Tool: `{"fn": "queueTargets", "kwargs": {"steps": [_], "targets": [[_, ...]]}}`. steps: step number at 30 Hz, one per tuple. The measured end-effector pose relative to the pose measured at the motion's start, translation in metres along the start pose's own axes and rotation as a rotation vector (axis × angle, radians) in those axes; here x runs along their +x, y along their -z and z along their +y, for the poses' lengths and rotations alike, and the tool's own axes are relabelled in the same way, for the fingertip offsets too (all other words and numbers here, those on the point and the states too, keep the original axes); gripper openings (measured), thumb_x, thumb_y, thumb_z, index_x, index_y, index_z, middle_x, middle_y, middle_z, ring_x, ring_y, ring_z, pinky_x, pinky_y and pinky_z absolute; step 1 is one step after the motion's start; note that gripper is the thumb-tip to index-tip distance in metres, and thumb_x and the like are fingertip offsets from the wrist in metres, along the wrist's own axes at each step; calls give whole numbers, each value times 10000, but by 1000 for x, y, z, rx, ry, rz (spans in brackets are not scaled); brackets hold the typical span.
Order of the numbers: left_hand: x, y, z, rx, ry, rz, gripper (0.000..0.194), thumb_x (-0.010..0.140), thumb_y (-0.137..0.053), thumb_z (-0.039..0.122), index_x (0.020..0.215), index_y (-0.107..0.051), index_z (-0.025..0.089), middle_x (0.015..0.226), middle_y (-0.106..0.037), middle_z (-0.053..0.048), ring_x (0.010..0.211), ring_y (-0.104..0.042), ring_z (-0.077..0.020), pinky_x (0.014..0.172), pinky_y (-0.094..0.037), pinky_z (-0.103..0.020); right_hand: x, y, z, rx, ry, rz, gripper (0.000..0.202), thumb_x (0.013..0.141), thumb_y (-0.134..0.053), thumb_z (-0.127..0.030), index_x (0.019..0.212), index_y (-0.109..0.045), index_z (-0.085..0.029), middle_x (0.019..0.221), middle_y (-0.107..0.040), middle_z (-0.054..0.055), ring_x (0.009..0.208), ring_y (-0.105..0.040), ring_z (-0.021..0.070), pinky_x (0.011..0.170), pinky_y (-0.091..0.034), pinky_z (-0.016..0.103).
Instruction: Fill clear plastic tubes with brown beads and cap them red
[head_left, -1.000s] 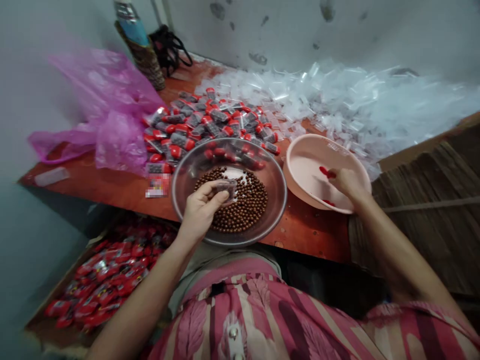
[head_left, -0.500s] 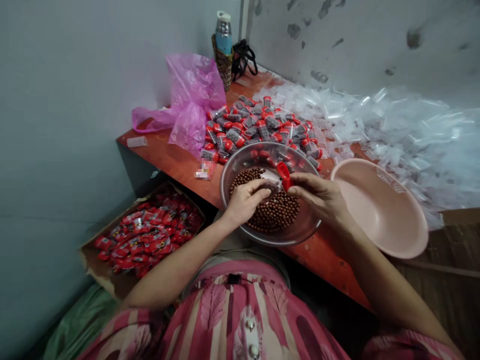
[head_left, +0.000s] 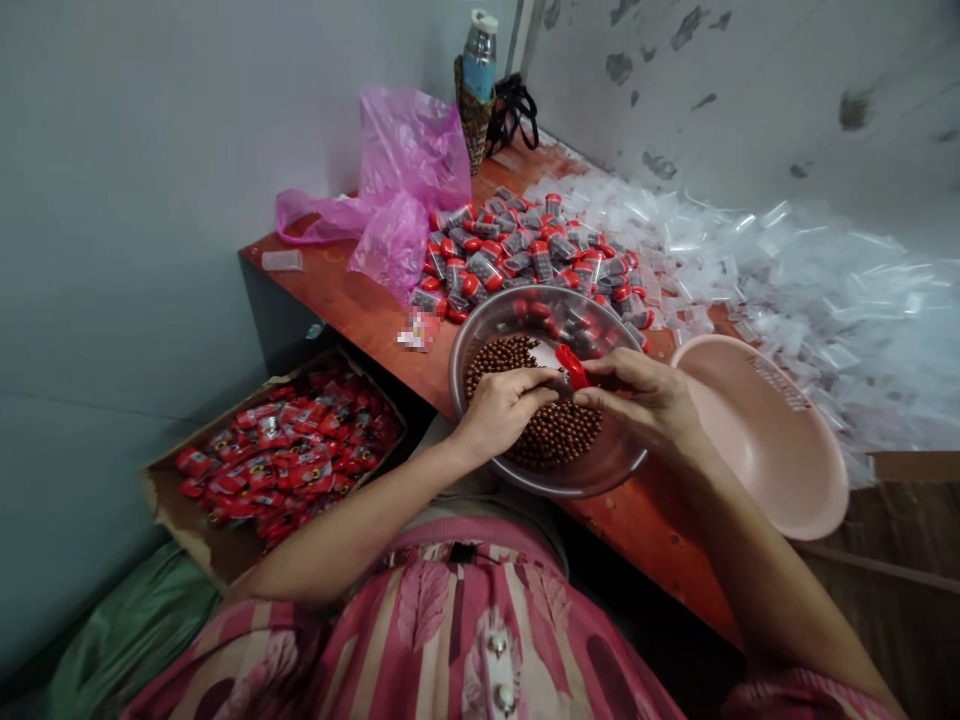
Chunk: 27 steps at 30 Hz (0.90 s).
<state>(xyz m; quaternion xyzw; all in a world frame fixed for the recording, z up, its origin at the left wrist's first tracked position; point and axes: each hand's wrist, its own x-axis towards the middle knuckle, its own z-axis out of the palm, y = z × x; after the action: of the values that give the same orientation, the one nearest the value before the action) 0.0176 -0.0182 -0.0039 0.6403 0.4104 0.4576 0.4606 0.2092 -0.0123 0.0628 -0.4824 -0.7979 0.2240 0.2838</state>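
Note:
Over a clear grey bowl (head_left: 469, 345) of round brown balls (head_left: 559, 435), my two hands meet. My left hand (head_left: 502, 410) pinches a small clear plastic container (head_left: 559, 385) with dark contents, mostly hidden by the fingers. Between the thumb and fingers of my right hand (head_left: 645, 395) is a red cap (head_left: 572, 366), touching the container's end; whether it is fully seated I cannot tell. Behind the bowl lies a heap of filled containers with red caps (head_left: 517, 245).
A pink basin (head_left: 750, 440) stands right of the bowl on the red table (head_left: 345, 305). Many clear empty containers (head_left: 787, 260) pile up behind it. A pink plastic bag (head_left: 409, 170) and a flask (head_left: 480, 60) are at the back. A carton of red pieces (head_left: 292, 450) sits low left.
The red cap and the container have come together, with the cap tilted over further. My hands are closer to each other. The camera view has shifted slightly.

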Motion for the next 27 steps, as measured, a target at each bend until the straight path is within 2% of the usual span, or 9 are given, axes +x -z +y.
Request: {"fn": "queueTargets", "kwargs": {"steps": [4, 9, 13, 15, 19, 27], "targets": [[-3, -1, 1, 69, -46, 45, 196, 830, -640, 156, 962, -771, 218, 1002, -780, -35, 906, -727, -186, 861, -539, -280, -1, 1, 0, 5, 7, -56, 200, 798, -718, -428, 867, -731, -241, 719, -641, 24, 644, -592, 169, 631, -482, 300], [-3, -1, 0, 57, -144, 19, 191, 846, -630, 165, 957, -776, 216, 1021, -777, -40, 923, -732, -188, 850, -550, -273, -3, 2, -1, 25, 16, -62, 215, 802, -705, -465, 869, -737, -263, 703, -632, 25, 637, -591, 172, 625, -480, 305], [-1, 0, -1, 30, -143, 1, 178, 845, -651, 195, 967, -779, 180, 1041, -771, -69, 941, -738, -205, 890, -557, -284, -1, 3, 4, 143, -64, -103, 266, 786, -726, -472, 888, -732, -227, 738, -650, 30, 669, -601, 171, 624, -476, 292], [-1, 1, -1, 31, -135, 5, 172, 842, -656, 197, 960, -780, 181, 1040, -770, -68, 942, -741, -204, 899, -560, -283, 0, 4, 6, 154, -54, -119, 272, 785, -732, -464, 873, -728, -207, 740, -652, 27, 673, -598, 163, 622, -469, 279], [-2, 2, 0, 31, -143, -29, 176, 835, -661, 177, 968, -775, 160, 1029, -772, -70, 940, -742, -189, 894, -562, -255, -2, 3, 8, 110, 16, -50, 233, 771, -768, -391, 866, -722, -184, 729, -647, 25, 657, -584, 144, 615, -458, 261], [-2, -2, 1, 34, -118, -2, 199, 856, -640, 168, 1011, -763, 192, 1032, -773, -36, 931, -742, -173, 858, -565, -244, -7, -2, 9, 159, -10, 47, 194, 762, -785, -323, 898, -719, -201, 777, -673, 19, 698, -620, 153, 641, -478, 267]]}}
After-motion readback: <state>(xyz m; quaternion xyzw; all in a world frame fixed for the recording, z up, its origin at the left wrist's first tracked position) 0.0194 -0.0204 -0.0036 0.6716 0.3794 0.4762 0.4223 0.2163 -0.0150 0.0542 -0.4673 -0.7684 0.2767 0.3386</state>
